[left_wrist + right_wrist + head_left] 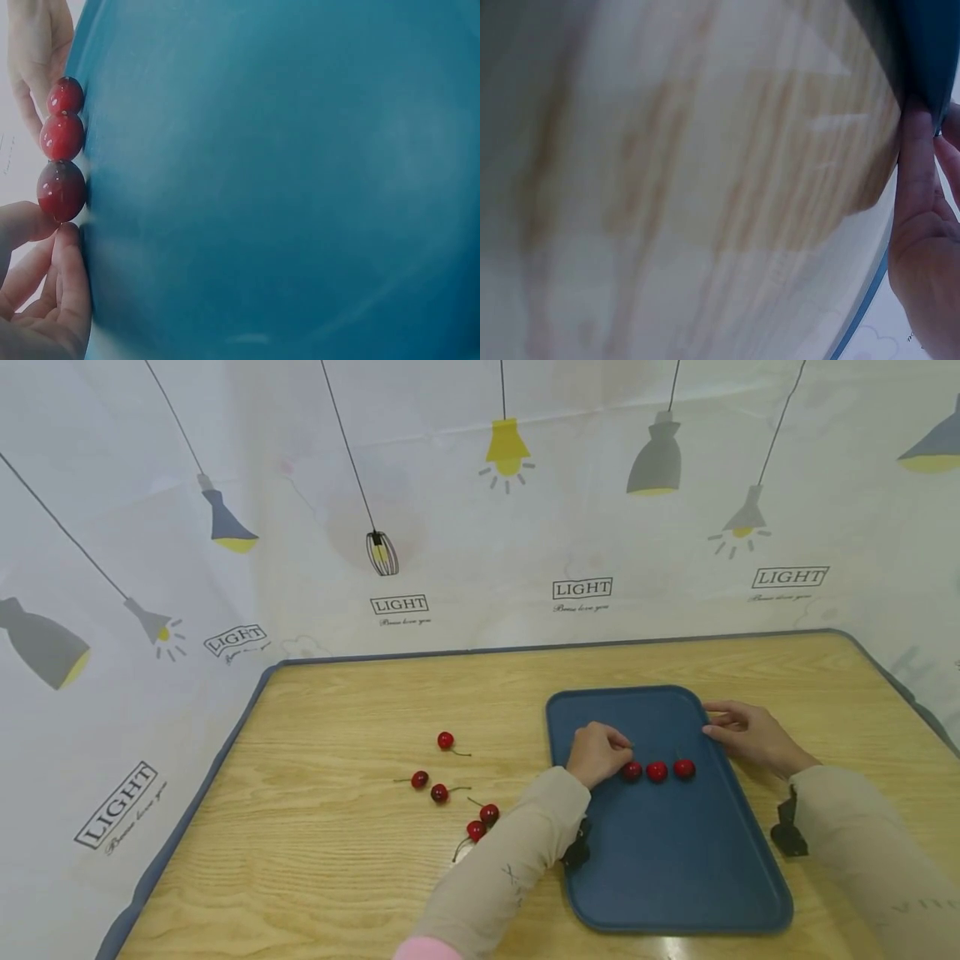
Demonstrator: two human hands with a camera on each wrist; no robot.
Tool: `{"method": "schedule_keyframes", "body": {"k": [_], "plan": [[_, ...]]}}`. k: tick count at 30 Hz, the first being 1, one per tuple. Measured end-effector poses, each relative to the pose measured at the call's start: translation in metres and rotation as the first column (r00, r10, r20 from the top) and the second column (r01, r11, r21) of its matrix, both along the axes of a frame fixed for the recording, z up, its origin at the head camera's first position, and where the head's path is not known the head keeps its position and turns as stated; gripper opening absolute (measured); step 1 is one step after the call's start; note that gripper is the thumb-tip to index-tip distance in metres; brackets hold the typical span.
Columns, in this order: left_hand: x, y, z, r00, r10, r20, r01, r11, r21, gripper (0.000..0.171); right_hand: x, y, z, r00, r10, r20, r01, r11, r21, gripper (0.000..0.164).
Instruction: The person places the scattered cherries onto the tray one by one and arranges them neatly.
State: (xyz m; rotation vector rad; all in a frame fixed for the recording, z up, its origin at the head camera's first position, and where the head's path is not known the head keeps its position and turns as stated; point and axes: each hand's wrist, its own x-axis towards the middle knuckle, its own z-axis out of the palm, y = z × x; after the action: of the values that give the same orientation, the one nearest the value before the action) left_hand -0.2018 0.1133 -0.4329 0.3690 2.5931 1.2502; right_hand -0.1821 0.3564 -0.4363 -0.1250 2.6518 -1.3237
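My left hand [597,753] reaches over the blue tray [660,860] and pinches the short stem of a red cherry [61,191] between thumb and forefinger. That cherry is the leftmost of three standing in a row across the tray; the middle cherry [657,771] and the right cherry [684,769] sit close beside it. In the left wrist view the three line up, almost touching. At the tray's right rim, my right hand [757,737] touches the edge with extended fingertips. The right wrist view shows its fingers [916,161] against the tray's side.
Several more cherries with stems lie on the wooden table [315,860] left of the tray, among them one cherry [446,741] farthest back and a pair near my left sleeve [517,852]. A white printed cloth [465,527] hangs behind the table's far edge.
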Motion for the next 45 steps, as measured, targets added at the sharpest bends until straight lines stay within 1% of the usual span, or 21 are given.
{"method": "schedule_keyframes", "body": {"k": [8,17,22,30,34,39,45], "plan": [[0.0013,-0.0005,-0.0003,1.000,0.000,-0.031,0.000,1.000,0.006,0.007,0.0004,0.0006,0.0007,1.000,0.006,0.006,-0.006,1.000,-0.018,0.058],[0.0012,0.0001,-0.0025,1.000,0.008,-0.029,-0.007,1.000,0.025,0.008,0.0003,0.0006,0.0001,1.000,-0.006,0.004,0.006,1.000,-0.006,0.057],[0.0010,-0.0001,-0.0037,0.999,0.010,-0.034,-0.009,1.000,0.029,0.008,0.0005,-0.0006,0.0007,1.000,-0.001,0.003,0.002,1.000,-0.019,0.057],[0.0032,-0.0026,-0.0006,1.000,-0.002,-0.027,0.004,0.998,0.059,0.009,0.0011,0.0014,0.0006,0.997,0.016,-0.071,-0.012,0.998,0.058,0.051],[0.0042,-0.0034,0.0005,1.000,-0.011,-0.024,0.012,0.998,0.064,0.009,0.0010,0.0020,-0.0002,0.997,0.022,-0.069,-0.019,0.999,0.044,0.051],[0.0045,-0.0026,0.0012,0.999,-0.014,-0.037,0.016,0.999,0.048,0.009,0.0010,0.0018,-0.0004,0.998,0.020,-0.060,-0.019,0.999,0.026,0.052],[0.0031,-0.0012,0.0005,0.999,-0.004,-0.039,0.005,1.000,0.026,0.007,0.0007,0.0015,-0.0009,0.998,0.017,-0.054,-0.016,0.999,0.033,0.053]]}}
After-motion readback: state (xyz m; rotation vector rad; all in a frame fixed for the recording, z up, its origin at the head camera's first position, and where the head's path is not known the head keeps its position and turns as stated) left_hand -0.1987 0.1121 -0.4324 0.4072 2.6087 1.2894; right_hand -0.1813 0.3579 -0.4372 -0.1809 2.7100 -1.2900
